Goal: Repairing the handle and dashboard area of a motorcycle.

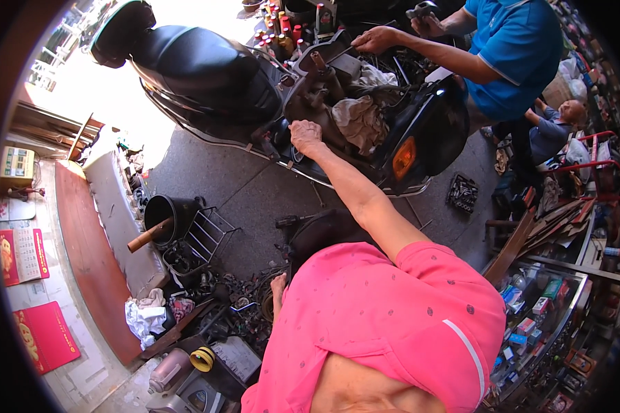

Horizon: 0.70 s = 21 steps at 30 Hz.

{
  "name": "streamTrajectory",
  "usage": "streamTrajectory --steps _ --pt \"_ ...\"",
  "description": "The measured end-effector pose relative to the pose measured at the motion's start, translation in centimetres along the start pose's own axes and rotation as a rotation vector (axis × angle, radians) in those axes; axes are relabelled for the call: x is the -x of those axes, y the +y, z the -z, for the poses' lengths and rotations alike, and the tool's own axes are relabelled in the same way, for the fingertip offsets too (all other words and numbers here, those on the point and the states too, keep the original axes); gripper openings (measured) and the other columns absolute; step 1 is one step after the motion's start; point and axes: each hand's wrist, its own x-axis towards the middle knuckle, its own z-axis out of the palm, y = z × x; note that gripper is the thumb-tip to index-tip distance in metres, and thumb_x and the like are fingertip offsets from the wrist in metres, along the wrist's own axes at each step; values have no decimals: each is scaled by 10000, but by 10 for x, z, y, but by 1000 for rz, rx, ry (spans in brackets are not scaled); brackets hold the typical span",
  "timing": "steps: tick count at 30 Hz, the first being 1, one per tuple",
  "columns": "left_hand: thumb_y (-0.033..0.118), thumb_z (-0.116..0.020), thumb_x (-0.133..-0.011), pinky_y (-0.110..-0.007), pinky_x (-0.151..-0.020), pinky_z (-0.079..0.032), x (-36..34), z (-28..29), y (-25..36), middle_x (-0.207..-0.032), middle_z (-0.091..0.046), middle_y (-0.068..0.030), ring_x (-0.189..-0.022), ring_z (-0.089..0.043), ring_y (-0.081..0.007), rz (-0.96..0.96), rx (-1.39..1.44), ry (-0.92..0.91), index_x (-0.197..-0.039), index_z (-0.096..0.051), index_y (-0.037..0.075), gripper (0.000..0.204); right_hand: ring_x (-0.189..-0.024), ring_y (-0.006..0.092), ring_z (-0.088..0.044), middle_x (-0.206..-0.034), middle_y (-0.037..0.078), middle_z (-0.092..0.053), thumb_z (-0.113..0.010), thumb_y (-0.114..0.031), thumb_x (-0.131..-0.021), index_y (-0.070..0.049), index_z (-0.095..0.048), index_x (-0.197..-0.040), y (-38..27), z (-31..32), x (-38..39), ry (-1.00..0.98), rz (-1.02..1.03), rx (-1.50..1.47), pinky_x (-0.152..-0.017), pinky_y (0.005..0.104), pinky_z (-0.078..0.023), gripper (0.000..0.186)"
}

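A black scooter (pixel 207 76) stands across the upper middle, its centre section opened up with bare parts and a crumpled beige rag (pixel 362 124) inside. My right arm reaches out to its near side. There my right hand (pixel 306 136) is closed at the edge of the open section; what its fingers hold, if anything, is hidden. Down by my side, my left hand (pixel 277 283) shows only in part, close to a heap of metal parts (pixel 244 292), its fingers mostly out of sight. Across the scooter, a person in a blue shirt (pixel 513 62) holds a thin tool over the opening.
A black bucket (pixel 169 215) with a wooden handle in it stands left, beside a wire rack (pixel 213 230). A socket set (pixel 463 193) lies on the floor at right, near a glass case (pixel 537 310). Bottles (pixel 282 34) crowd behind the scooter. Another person (pixel 554 131) sits far right.
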Motion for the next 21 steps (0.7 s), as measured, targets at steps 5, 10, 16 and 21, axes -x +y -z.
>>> streamTrajectory --steps 5,10,16,21 --pt "438 -462 -769 -337 -862 -377 4 0 0 -995 -581 -154 -997 -517 -278 36 113 1 -977 -595 51 459 -790 291 -600 -818 139 -617 -478 -203 -785 -82 -644 -804 0 3 2 -14 -3 -13 -686 373 -480 206" --pt "446 -454 -767 -338 -864 -375 -2 0 0 -997 -579 -156 -1003 -513 -284 1 48 -7 -983 -591 48 473 -805 278 -601 -833 127 -619 -484 -136 -739 -109 -652 -798 -2 6 1 -24 -13 1 -692 363 -486 180" --pt "446 -434 -772 -343 -864 -372 -2 -2 -1 -993 -577 -160 -1003 -510 -290 -15 -16 0 -978 -591 48 474 -779 311 -595 -804 156 -612 -471 -276 -828 -65 -635 -812 0 4 2 -29 13 -23 -683 386 -472 269" --pt "445 -422 -776 -349 -863 -371 -3 -2 -2 -986 -577 -162 -997 -511 -295 -33 -22 -5 -969 -593 48 474 -780 311 -595 -806 153 -614 -471 -277 -828 -67 -634 -820 -1 4 0 -1 -11 -38 -688 383 -472 266"
